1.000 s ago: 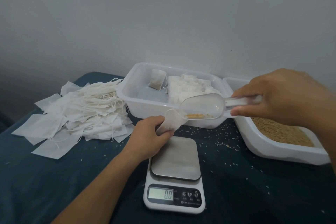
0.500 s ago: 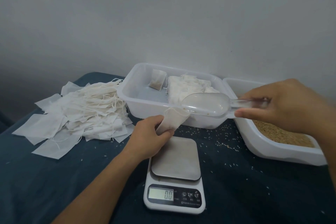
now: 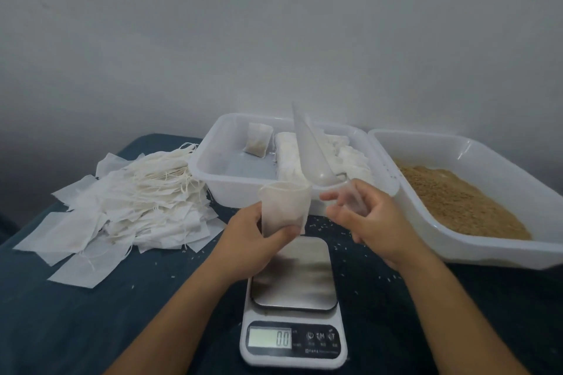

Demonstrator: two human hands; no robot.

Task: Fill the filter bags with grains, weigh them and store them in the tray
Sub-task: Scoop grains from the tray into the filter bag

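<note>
Landmark: the scale [image 3: 294, 310], white with a steel platter, low in the middle of the dark blue cloth [image 3: 76, 329], display reading 0.0 with nothing on the platter.

Far left of the scale, a loose heap of empty filter bags [image 3: 131, 204] with strings tangled on top, a few flat squares strayed toward the near edge.

Just above the scale's left corner, left hand [image 3: 253, 243] gripping a filter bag [image 3: 285, 210], thumb and fingers curled round its lower half. Bag upright, mouth open at the top, held off the platter. Contents hard to judge; a faint darker patch low inside.

Behind the scale, a clear storage tray [image 3: 213, 173] holding one filled bag [image 3: 259, 140] leaned against its left rear wall and a row of white bags [image 3: 341, 155] packed along its right side.

Straight above the scale, a clear plastic scoop [image 3: 313, 155] tipped steeply, bowl pointing up and away over the tray, handle down.

Just above the scale's right corner, right hand [image 3: 368, 222] pinching the scoop's handle between thumb and fingertips, remaining fingers loosely curled; close beside the bag, contact not clear.

Right of the scale, a second white tray [image 3: 457, 143] with a bed of brown grains [image 3: 457, 201]. Stray grains scattered on the cloth around the scale.
</note>
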